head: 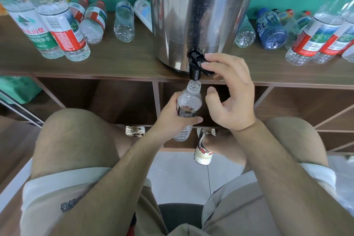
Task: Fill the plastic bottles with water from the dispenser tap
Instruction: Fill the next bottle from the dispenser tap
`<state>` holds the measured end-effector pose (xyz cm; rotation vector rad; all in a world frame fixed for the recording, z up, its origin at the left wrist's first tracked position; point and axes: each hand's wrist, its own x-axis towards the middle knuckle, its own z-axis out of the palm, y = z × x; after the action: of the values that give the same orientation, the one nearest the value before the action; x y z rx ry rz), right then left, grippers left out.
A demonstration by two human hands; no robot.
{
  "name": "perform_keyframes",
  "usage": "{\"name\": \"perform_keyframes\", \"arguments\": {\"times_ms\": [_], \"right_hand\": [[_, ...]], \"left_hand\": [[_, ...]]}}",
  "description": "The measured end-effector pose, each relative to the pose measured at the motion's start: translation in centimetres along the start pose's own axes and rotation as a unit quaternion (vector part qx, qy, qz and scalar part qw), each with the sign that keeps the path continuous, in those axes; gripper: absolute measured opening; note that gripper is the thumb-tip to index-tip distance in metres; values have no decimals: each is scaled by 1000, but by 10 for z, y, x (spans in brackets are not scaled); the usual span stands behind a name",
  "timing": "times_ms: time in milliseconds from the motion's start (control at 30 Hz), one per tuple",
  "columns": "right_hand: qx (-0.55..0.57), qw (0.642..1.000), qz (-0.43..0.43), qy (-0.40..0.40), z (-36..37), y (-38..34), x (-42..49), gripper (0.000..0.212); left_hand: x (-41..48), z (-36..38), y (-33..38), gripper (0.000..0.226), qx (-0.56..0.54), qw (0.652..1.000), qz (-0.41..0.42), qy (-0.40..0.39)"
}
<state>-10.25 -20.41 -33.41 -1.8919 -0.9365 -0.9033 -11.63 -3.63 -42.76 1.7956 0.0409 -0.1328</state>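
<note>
The dispenser (201, 15) is recorded as polished, reflective metal. The tap (195, 67) is noted as glossy black plastic. The bottle (189, 99) beneath is seen as clear, ribbed plastic. The shelf top (124, 59) is found matt, wood-grained.

L grip (172, 119) curled tight round its load, thumb across; R grip (229, 90) higher, 2 fingertips (207, 56) hooked fwd, thumb loose.

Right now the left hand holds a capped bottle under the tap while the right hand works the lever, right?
Not quite. The head view shows the bottle has no cap: its open neck sits under the tap. The left hand holds it; the right hand works the lever.
</note>
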Motion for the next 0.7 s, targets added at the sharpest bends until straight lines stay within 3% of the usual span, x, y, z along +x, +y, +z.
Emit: {"name": "perform_keyframes", "arguments": {"times_ms": [700], "right_hand": [[-15, 999, -1, 34, 3, 0, 6, 38]], "left_hand": [[2, 0, -3, 78, -26, 1000, -6, 7]]}}
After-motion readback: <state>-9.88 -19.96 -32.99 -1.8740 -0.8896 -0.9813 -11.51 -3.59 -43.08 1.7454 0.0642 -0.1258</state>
